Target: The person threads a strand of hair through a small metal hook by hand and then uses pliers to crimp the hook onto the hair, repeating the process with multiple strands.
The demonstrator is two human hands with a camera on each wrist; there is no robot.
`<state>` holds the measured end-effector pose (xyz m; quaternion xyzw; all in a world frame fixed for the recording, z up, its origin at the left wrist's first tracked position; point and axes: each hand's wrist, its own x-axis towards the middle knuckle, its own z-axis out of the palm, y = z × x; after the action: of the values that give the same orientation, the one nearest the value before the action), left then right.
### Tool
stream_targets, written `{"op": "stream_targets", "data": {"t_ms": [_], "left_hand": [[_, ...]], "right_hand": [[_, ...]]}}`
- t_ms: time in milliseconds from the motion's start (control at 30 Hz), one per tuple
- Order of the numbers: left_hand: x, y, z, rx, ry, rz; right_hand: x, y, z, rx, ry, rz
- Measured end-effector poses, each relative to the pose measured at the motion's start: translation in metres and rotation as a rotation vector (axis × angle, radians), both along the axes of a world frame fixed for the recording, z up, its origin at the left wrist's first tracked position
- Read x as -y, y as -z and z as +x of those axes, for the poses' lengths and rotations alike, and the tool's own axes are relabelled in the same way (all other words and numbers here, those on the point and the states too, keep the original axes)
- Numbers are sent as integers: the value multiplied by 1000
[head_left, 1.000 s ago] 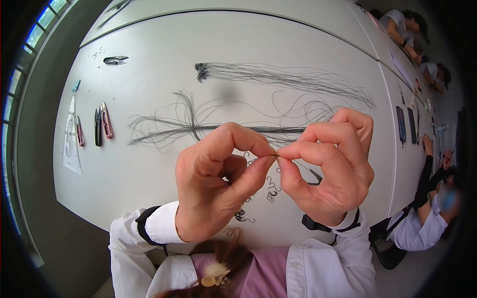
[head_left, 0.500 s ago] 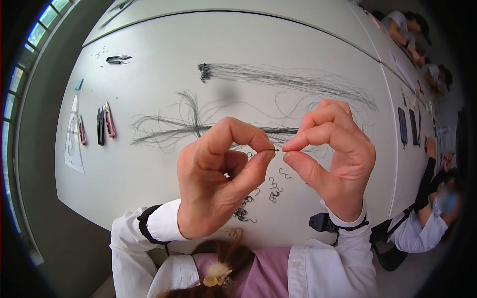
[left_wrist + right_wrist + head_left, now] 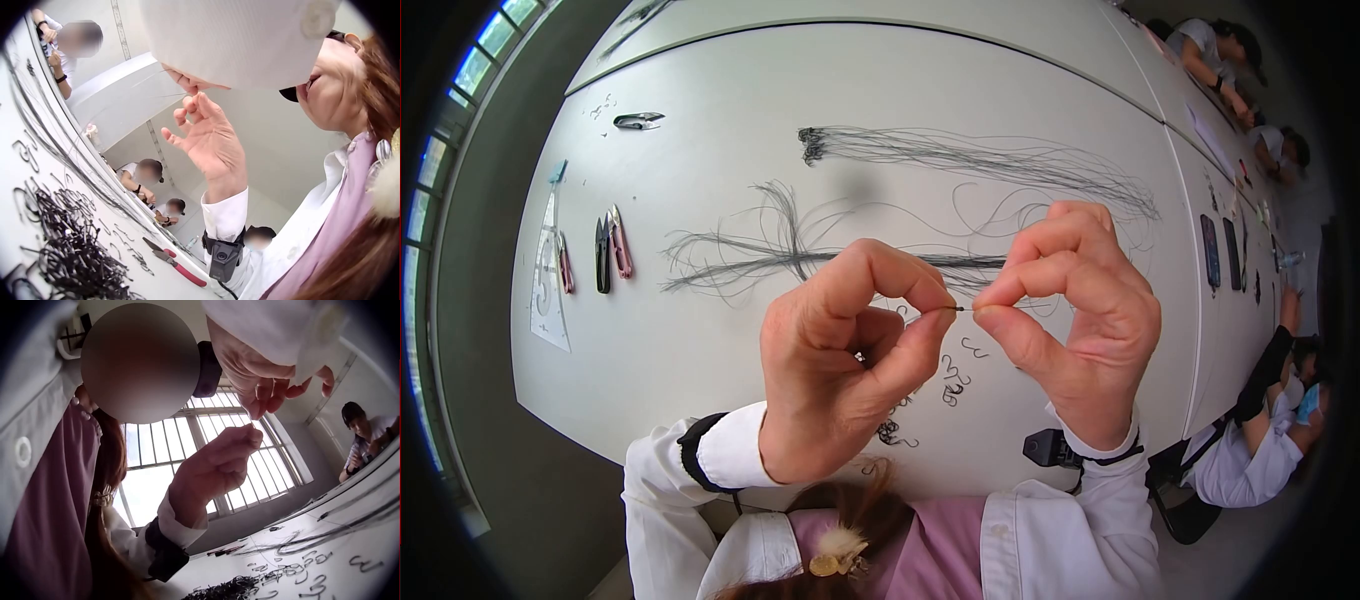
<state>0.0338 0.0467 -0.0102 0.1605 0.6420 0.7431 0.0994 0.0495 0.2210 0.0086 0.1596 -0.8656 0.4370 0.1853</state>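
In the head view my left hand point(image 3: 830, 370) pinches a fish hook between thumb and forefinger; only its small dark end point(image 3: 959, 309) shows past the fingertips. Facing it, thumb and forefinger of my right hand point(image 3: 1090, 320) pinch a thin line, a short gap away. The left wrist view shows the right hand point(image 3: 215, 147) from its palm side, with fine strands trailing off. Below the hands lie loose black hooks point(image 3: 952, 380) and a dark heap of hooks point(image 3: 69, 250). A long bundle of dark line point(image 3: 965, 262) runs behind the fingers.
Farther back lies a second bundle of lines point(image 3: 960, 160) with hooks gathered at one end. At left are thread snips point(image 3: 603, 255), another pair point(image 3: 638, 121) and a clear set square point(image 3: 550, 290). Red-handled pliers point(image 3: 181, 269) lie near the right arm. Other people sit along the right.
A second ago both hands' fingertips met; the right hand has since drawn off to the right, leaving a gap with the dark end showing. Over the last half second the hands barely shift.
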Motion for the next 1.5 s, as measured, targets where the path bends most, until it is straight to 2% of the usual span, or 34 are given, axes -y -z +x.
{"op": "stream_targets", "data": {"t_ms": [133,200,233,267,333,367,467,533,600,667,700,733,800,833,900,933,1000,1033,1100,1333,1433,1500], "left_hand": [[1,-2,0,-10,-7,-1],[3,-8,-1,82,-11,22],[4,-9,-2,78,-20,28],[4,-10,-2,84,-35,55],[4,-12,-2,89,-55,81],[5,-12,-1,86,-64,88],[3,-3,0,25,-88,140],[1,-1,0,-33,-102,189],[1,-6,1,42,-111,226],[2,-9,2,53,-114,222],[3,-9,2,67,-119,216],[3,-8,1,68,-119,215],[2,-6,1,45,-123,186],[2,-6,1,47,-121,185],[3,-8,2,67,-111,161],[3,-7,2,67,-111,161],[3,-4,1,31,-100,163],[4,-5,1,30,-99,164],[6,-8,2,28,-71,117],[8,-5,0,-17,-50,118],[11,-5,-3,-158,-40,32],[13,-6,-3,-318,-61,-137]], "right_hand": [[-11,2,-2,-27,-62,81],[-13,6,-8,-211,50,-70],[-18,-2,-1,-77,56,-52],[-15,-1,-3,-80,47,-48],[-5,7,-6,35,-86,-422],[1,11,-5,36,-90,-423],[21,21,-3,420,-482,-678],[31,24,2,454,-445,-726],[29,30,5,490,-405,-773],[18,36,5,543,-530,-915],[32,28,10,440,-273,-819],[32,24,11,441,-273,-819],[30,19,12,233,-183,-404],[30,18,11,234,-180,-405],[31,17,10,-70,-104,-91],[31,18,9,-70,-103,-91],[31,24,7,-381,-59,137],[30,25,6,-381,-58,138],[28,27,5,-553,-13,328],[24,26,5,-666,43,496],[23,23,5,-704,44,547],[24,20,8,-742,88,632]]}}
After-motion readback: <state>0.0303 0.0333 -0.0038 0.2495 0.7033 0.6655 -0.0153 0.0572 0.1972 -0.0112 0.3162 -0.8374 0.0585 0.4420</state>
